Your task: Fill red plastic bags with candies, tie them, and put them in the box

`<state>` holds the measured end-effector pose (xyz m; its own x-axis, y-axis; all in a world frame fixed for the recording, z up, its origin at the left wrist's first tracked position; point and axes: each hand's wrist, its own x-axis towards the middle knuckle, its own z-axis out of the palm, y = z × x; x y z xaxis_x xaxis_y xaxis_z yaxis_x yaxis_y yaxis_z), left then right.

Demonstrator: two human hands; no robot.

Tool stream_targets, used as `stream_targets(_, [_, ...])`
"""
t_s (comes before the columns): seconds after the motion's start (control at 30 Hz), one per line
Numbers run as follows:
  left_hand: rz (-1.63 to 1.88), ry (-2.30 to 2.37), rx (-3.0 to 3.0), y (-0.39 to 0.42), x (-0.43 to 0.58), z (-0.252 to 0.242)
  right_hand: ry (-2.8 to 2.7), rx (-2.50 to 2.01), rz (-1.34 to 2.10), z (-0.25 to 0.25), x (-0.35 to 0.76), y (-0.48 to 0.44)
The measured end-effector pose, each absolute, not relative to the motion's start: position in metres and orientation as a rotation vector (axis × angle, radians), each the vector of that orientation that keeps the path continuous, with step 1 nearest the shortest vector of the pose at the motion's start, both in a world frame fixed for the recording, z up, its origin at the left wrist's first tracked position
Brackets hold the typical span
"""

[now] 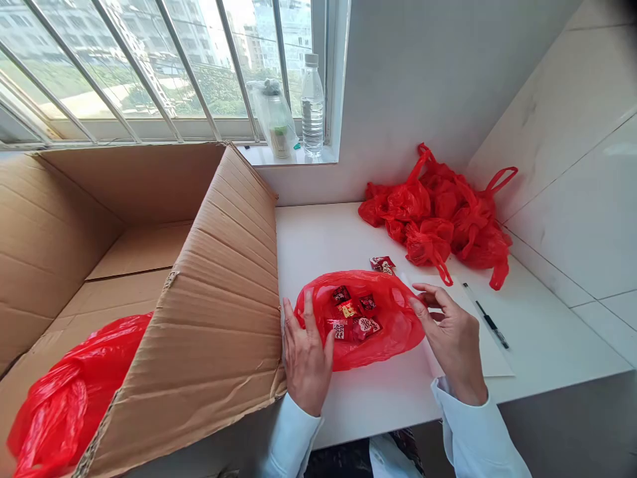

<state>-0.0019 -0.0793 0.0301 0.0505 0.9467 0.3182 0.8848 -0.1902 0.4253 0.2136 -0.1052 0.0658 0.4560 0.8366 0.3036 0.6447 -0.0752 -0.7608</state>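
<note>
A red plastic bag lies spread open on the white table, with several small wrapped snack packets inside it. My left hand rests at the bag's left side, its fingers apart and touching the plastic. At the opposite side, my right hand pinches the bag's rim between thumb and fingers. Just behind the bag, another red packet lies on the table, partly hidden by the bag's edge.
To the left stands a large open cardboard box with a red bag inside. Tied red bags are heaped at the back right. A pen lies by white paper. A water bottle stands on the windowsill.
</note>
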Motion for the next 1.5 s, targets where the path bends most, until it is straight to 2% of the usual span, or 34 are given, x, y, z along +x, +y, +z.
stream_targets(0.2, [0.889, 1.824, 1.918, -0.068, -0.035, 0.021, -1.605, -1.632, -0.209, 0.073, 0.204, -0.112])
stream_targets(0.4, [1.054, 1.723, 1.77, -0.072, -0.037, 0.028, -1.933, -1.69, -0.277, 0.065, 0.194, -0.105])
stream_targets(0.57, [1.127, 1.592, 1.677, -0.071, -0.04, 0.029, -1.914, -1.876, -0.36, 0.043, 0.211, -0.1])
stream_targets(0.87, [1.234, 1.453, 1.387, -0.073, -0.041, 0.031, -1.849, -1.944, -0.434, 0.027, 0.213, -0.093])
stream_targets(1.17, [1.248, 1.32, 1.249, -0.078, -0.042, 0.039, -1.859, -1.917, -0.381, 0.008, 0.227, -0.089])
stream_targets(1.33, [1.106, 1.44, 1.762, -0.097, -0.039, 0.044, -1.781, -1.808, -0.099, 0.025, 0.222, -0.098])
stream_targets(1.5, [1.04, 1.658, 2.137, -0.117, -0.025, 0.028, -1.791, -1.708, -0.006, 0.043, 0.214, -0.107])
